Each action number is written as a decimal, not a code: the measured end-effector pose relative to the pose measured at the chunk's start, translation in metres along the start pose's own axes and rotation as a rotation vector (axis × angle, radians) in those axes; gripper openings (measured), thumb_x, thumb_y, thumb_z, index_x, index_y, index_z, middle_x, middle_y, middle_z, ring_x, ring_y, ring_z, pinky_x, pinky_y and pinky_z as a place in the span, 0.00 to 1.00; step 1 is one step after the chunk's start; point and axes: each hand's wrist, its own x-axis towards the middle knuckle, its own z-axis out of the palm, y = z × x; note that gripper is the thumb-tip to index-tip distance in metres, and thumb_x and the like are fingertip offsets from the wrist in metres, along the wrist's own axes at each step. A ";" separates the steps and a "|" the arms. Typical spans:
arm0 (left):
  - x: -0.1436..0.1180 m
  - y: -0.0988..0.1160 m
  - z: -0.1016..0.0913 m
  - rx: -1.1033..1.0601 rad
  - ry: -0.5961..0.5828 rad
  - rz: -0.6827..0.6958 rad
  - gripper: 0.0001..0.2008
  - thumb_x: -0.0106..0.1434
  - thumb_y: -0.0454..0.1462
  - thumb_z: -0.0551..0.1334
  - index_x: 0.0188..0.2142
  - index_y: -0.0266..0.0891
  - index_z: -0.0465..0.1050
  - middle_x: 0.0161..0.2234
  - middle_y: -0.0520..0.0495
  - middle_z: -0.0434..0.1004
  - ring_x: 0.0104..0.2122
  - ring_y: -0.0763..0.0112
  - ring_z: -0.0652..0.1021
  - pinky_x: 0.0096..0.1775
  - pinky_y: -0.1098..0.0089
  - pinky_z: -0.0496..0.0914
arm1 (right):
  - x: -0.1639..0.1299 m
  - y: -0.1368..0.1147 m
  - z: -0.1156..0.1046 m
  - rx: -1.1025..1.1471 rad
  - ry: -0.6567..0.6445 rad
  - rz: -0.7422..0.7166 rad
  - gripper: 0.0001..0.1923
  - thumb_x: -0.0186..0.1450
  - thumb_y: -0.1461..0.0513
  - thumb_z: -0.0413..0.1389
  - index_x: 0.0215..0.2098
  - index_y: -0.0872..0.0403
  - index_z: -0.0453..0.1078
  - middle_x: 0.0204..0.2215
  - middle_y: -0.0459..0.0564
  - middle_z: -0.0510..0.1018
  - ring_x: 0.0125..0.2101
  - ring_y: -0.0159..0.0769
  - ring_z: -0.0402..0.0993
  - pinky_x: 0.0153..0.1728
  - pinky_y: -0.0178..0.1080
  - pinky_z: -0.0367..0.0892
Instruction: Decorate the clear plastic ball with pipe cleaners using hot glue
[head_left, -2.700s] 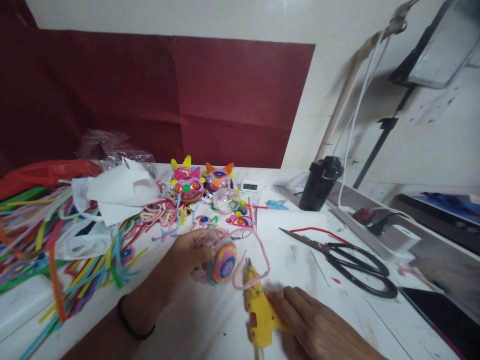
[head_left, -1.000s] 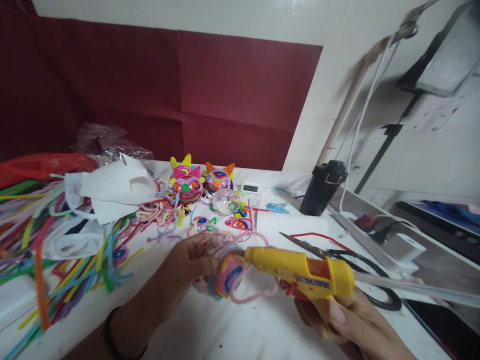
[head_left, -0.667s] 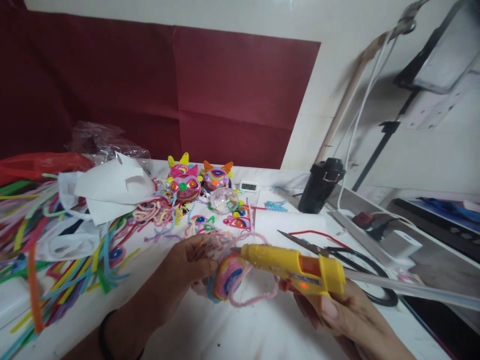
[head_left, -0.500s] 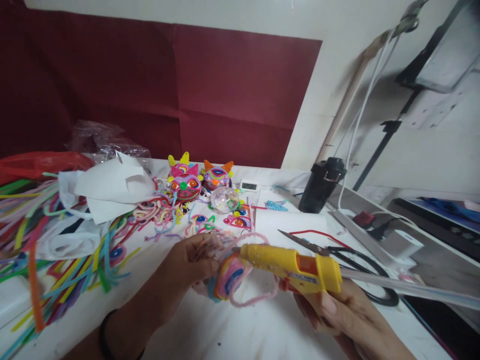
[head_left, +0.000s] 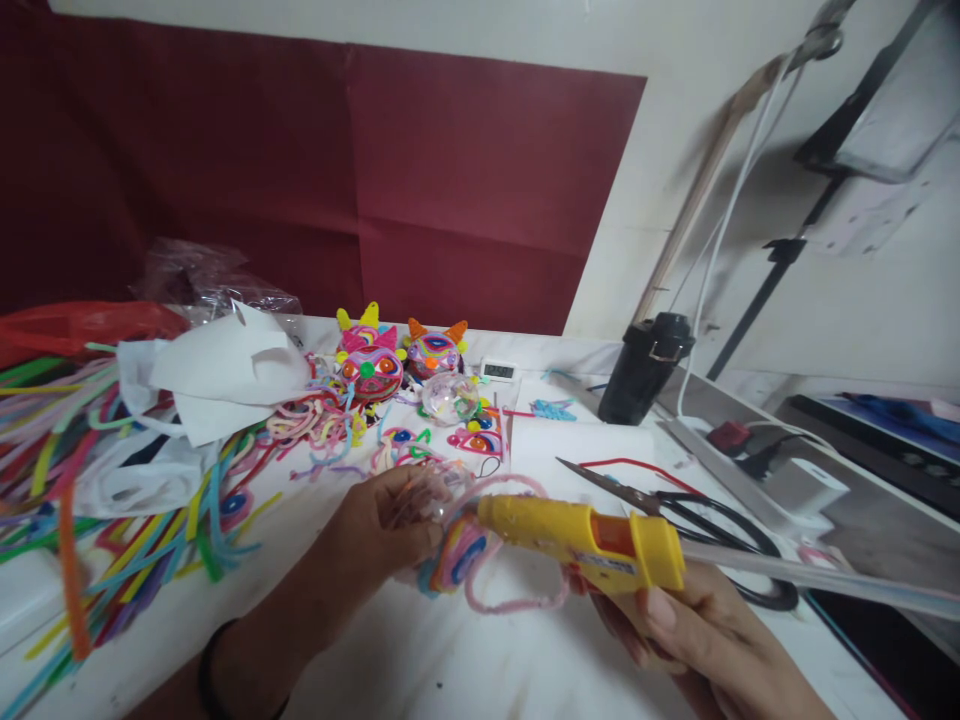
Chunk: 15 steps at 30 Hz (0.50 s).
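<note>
My left hand [head_left: 390, 525] grips a clear plastic ball [head_left: 431, 495] partly covered with coloured pipe cleaners. An eye-like pattern [head_left: 461, 560] of blue, pink, orange and yellow strips curves over its near side. From it a pale pink pipe cleaner [head_left: 517, 607] hangs in a loose loop. My right hand [head_left: 697, 625] is wrapped round the handle of a yellow glue gun [head_left: 585, 535], a clear glue stick [head_left: 817, 572] trailing out of its back. The gun's nozzle points left, right at the ball's edge; whether it touches cannot be made out.
Black-handled scissors [head_left: 652, 500] lie beyond the gun. Finished animal-faced balls [head_left: 371, 372] stand at the back with another clear ball [head_left: 450, 398] and a small digital clock [head_left: 497, 371]. Loose pipe cleaners [head_left: 150, 540] cover the left side. A black bottle [head_left: 645, 368] and power strip [head_left: 705, 445] are at right.
The ball with its eye pattern has tilted slightly in my left hand, and the pink loop has swung a little to the right. The glue gun stays almost in place, still at the ball's edge.
</note>
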 end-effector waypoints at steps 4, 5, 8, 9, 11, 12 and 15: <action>0.001 0.000 0.000 0.008 0.006 0.014 0.11 0.42 0.34 0.69 0.27 0.38 0.73 0.22 0.56 0.67 0.25 0.73 0.68 0.28 0.73 0.62 | -0.002 0.000 0.002 0.000 0.039 0.002 0.24 0.57 0.43 0.59 0.20 0.55 0.72 0.20 0.46 0.65 0.25 0.35 0.59 0.26 0.37 0.55; 0.001 -0.001 -0.001 0.014 -0.005 0.017 0.11 0.42 0.34 0.69 0.28 0.38 0.73 0.23 0.55 0.67 0.25 0.73 0.67 0.28 0.73 0.61 | -0.001 0.000 0.002 0.009 0.036 0.004 0.24 0.57 0.43 0.59 0.20 0.55 0.72 0.20 0.46 0.65 0.25 0.35 0.59 0.26 0.36 0.55; 0.001 -0.003 -0.003 0.034 -0.034 0.023 0.10 0.45 0.35 0.69 0.28 0.38 0.73 0.24 0.55 0.67 0.25 0.73 0.66 0.27 0.74 0.60 | 0.001 0.002 0.001 0.040 -0.007 -0.004 0.24 0.57 0.43 0.58 0.21 0.55 0.72 0.21 0.46 0.64 0.24 0.33 0.56 0.25 0.36 0.53; 0.001 -0.003 -0.003 0.037 -0.038 0.028 0.09 0.45 0.35 0.69 0.28 0.38 0.73 0.24 0.55 0.67 0.25 0.74 0.66 0.27 0.74 0.60 | 0.002 0.002 0.001 0.035 -0.022 -0.012 0.24 0.58 0.43 0.58 0.21 0.55 0.71 0.21 0.45 0.64 0.23 0.33 0.56 0.25 0.35 0.52; 0.001 -0.004 -0.003 0.040 -0.043 0.032 0.08 0.46 0.35 0.68 0.28 0.38 0.73 0.24 0.55 0.66 0.26 0.74 0.66 0.28 0.74 0.60 | 0.004 0.002 -0.001 0.001 -0.040 -0.026 0.25 0.58 0.43 0.57 0.20 0.55 0.70 0.19 0.44 0.62 0.23 0.32 0.55 0.25 0.36 0.52; 0.001 -0.004 -0.003 0.040 -0.046 0.032 0.08 0.46 0.35 0.68 0.27 0.38 0.73 0.23 0.56 0.65 0.26 0.74 0.66 0.28 0.74 0.60 | 0.004 0.002 -0.001 -0.019 -0.045 -0.033 0.25 0.59 0.43 0.57 0.20 0.55 0.70 0.19 0.44 0.61 0.22 0.32 0.54 0.25 0.36 0.51; 0.001 -0.005 -0.003 0.021 -0.052 0.012 0.09 0.46 0.34 0.69 0.29 0.38 0.74 0.24 0.55 0.68 0.26 0.74 0.67 0.28 0.75 0.61 | 0.004 0.001 -0.002 -0.050 -0.030 -0.057 0.25 0.59 0.43 0.56 0.22 0.55 0.72 0.18 0.43 0.60 0.22 0.32 0.53 0.24 0.36 0.50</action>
